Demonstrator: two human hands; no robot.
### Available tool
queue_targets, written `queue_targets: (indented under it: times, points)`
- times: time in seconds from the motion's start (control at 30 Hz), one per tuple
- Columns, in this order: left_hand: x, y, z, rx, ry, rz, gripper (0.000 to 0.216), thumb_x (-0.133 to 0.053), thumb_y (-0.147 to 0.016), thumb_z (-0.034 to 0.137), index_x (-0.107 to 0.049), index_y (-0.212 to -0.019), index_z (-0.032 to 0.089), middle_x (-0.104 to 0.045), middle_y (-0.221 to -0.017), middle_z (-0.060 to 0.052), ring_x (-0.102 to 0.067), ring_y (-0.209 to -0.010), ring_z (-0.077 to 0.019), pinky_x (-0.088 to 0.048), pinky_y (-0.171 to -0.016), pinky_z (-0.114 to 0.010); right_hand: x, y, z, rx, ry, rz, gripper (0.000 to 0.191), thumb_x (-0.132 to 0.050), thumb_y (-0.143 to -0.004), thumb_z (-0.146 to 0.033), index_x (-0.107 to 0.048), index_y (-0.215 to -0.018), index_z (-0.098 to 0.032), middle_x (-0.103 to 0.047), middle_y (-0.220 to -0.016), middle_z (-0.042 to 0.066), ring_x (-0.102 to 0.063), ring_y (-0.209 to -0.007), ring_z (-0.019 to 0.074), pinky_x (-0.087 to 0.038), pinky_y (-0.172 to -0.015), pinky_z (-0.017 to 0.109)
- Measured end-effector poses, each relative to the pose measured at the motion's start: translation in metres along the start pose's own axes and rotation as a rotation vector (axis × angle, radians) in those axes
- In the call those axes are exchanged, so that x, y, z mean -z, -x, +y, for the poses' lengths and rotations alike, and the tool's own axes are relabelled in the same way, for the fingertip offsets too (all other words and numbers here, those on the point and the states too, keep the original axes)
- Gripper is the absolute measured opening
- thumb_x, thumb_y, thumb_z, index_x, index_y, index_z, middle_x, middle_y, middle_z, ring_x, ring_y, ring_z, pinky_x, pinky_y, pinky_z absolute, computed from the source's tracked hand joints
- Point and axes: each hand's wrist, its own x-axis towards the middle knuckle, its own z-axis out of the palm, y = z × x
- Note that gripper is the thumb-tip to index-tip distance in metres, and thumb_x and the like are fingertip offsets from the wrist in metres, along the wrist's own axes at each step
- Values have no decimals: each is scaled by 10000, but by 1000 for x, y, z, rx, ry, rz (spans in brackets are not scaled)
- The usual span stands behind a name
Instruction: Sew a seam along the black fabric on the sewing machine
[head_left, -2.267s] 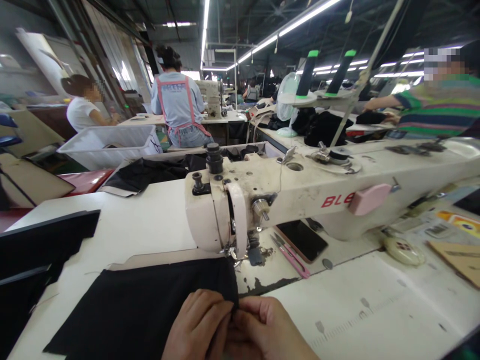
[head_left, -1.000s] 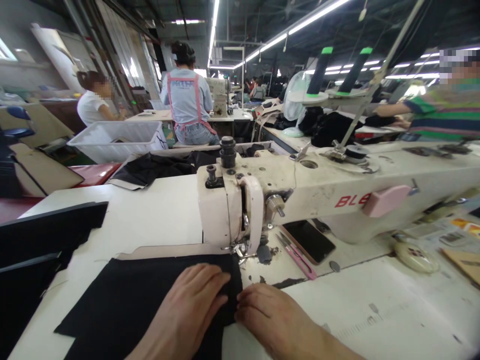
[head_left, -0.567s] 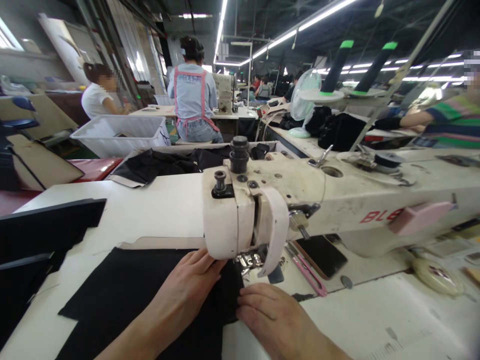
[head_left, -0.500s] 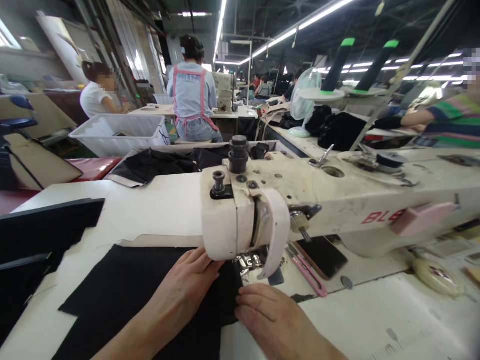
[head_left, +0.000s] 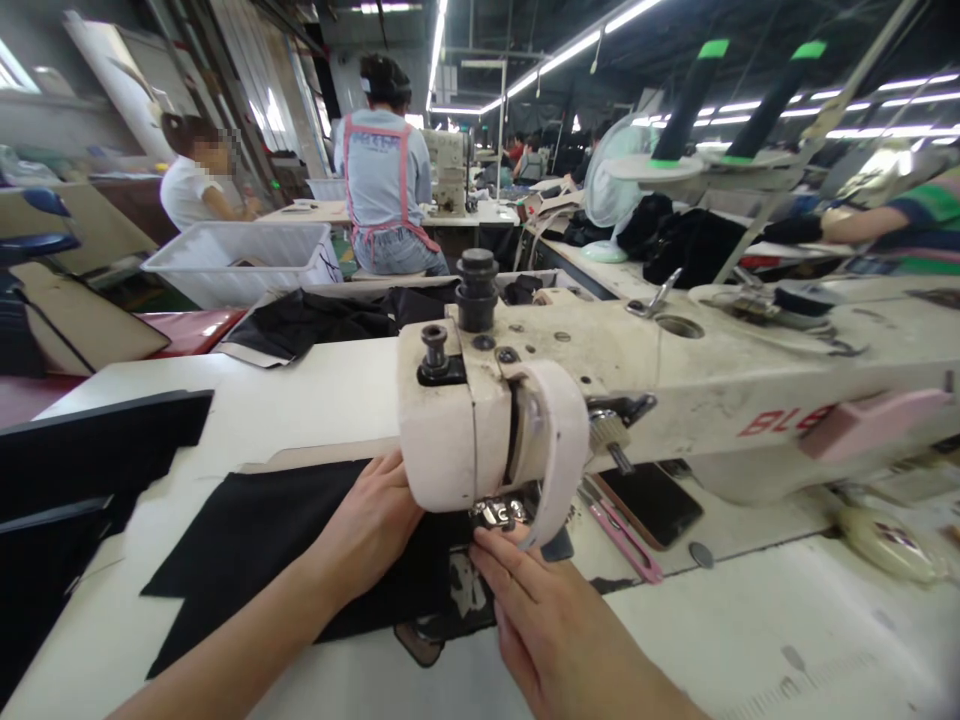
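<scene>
Both hands lie flat, fingers outstretched, gripping nothing: the left hand (head_left: 371, 530) presses the matte black fabric (head_left: 262, 540) beside the sewing machine (head_left: 480, 430) head, the right hand (head_left: 536, 610) fingertips pin its edge just before the metal presser foot (head_left: 496, 512). The soft, flat cloth spreads leftward over the scuffed white table (head_left: 750, 620). Compared with 0.5 s ago, both hands sit farther in toward the foot, baring worn plate.

Bright overhead strip lights; edges warped, blurred.
</scene>
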Motion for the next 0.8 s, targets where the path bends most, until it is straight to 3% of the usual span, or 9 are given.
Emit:
queue_targets:
  times: [0.2,0.43,0.6,0.67,0.73,0.8]
  points:
    - [0,-1,-8,56,-53,2,243,-411,-890,218,-622,-769,205,-640,-962,-94,-525,-997,-300,-474,-818,-448,-2,4,1,-54,-42,-57,513,-415,-834,-75,-505,-1336,-21,-542,-1364,177,-499,-1224,302,-470,-1019,460]
    - [5,-1,-4,90,-150,-18,343,-329,-939,170,-629,-773,192,-632,-966,-47,-533,-1021,-253,-483,-853,-401,-1,4,1,-41,-67,-4,499,-429,-833,-69,-520,-1320,-15,-570,-1329,180,-506,-1202,292,-458,-1033,445]
    - [10,2,6,151,-275,-36,271,-411,-901,143,-656,-786,166,-638,-1027,-103,-519,-1109,-305,-455,-916,-484,-2,8,1,-84,-141,20,471,-448,-838,-76,-552,-1297,-65,-593,-1290,181,-538,-1175,306,-454,-1025,485]
    - [14,12,20,195,-339,-60,230,-450,-895,163,-677,-924,141,-646,-1001,-140,-570,-1014,-328,-491,-833,-511,-1,18,0,-191,-340,109,488,-463,-840,-85,-527,-1321,-131,-590,-1294,170,-554,-1187,283,-443,-1031,494]
    - [16,30,37,248,-447,-100,295,-483,-880,186,-649,-1108,97,-652,-981,-181,-607,-836,-335,-525,-648,-486,0,32,-5,-415,-755,199,480,-475,-872,-152,-479,-1350,-196,-552,-1352,158,-554,-1218,254,-470,-1003,470]
    - [16,50,51,266,-587,-142,414,-466,-884,189,-563,-1273,86,-632,-1098,-228,-616,-822,-342,-521,-552,-429,-1,45,-13,-640,-1246,139,435,-485,-903,-261,-481,-1335,-211,-535,-1382,154,-558,-1219,254,-503,-959,446]
